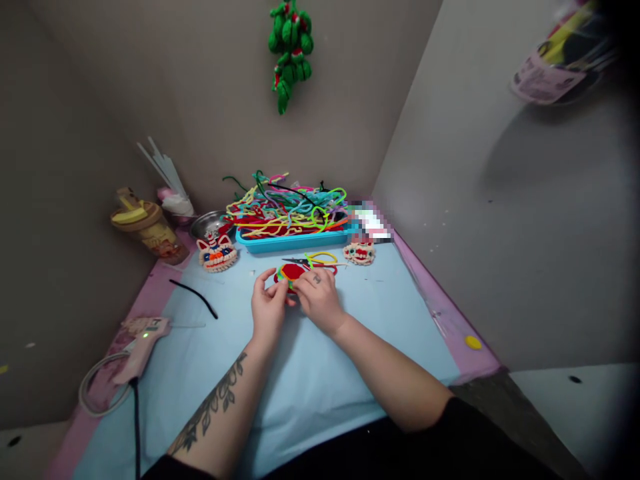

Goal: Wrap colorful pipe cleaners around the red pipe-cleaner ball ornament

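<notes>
Between my two hands is a small round craft piece (293, 271), red in the middle with green and orange edging. My left hand (269, 297) grips its left side, thumb and fingers closed at the edge. From the right, my right hand (319, 298) pinches the near edge, a ring on one finger. Part of the piece is hidden by my fingers. Just beyond it lie scissors (323, 258) with yellow and red handles, blades pointing left. A lion-face craft piece (218, 255) sits to the left, and a similar one (359, 253) to the right.
Behind stands a blue tray (295, 241) heaped with coloured fuzzy stems (295, 207). At left are a pink glue gun (145, 347) with its cord, a black stem (195, 297), a metal bowl (206, 224) and a drink cup (157, 233). Walls enclose the table's back and right.
</notes>
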{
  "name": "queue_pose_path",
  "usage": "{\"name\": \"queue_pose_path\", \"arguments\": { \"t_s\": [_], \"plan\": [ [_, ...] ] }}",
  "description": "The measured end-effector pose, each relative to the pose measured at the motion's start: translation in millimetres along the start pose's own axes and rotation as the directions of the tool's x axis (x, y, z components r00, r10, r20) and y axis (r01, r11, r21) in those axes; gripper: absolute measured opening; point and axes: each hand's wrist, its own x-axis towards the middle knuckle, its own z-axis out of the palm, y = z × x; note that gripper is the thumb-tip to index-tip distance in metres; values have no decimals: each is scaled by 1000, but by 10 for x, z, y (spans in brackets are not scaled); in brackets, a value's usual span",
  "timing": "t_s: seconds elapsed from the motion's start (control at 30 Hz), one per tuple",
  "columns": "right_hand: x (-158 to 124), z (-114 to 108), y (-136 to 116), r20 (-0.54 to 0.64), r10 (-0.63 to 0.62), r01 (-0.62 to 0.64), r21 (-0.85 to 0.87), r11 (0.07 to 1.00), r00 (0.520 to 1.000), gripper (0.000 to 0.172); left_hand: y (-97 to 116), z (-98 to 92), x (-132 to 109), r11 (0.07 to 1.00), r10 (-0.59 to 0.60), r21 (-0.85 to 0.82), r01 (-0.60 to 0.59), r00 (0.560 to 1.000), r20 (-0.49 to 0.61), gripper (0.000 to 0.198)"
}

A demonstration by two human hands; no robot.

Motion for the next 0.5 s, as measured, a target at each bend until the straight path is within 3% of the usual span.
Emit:
{"name": "queue_pose_path", "arguments": {
  "t_s": [0.23, 0.5],
  "plan": [
    [0, -15, -53, 11, 69, -69, -5, 998, 998, 9, 21, 12, 22, 999, -21, -49, 18, 998, -64, 47],
    [16, -22, -38, -33, 188, -188, 3, 982, 982, 10, -51, 4, 17, 998, -5, -60, 3, 1000, -26, 44]
  ]
}}
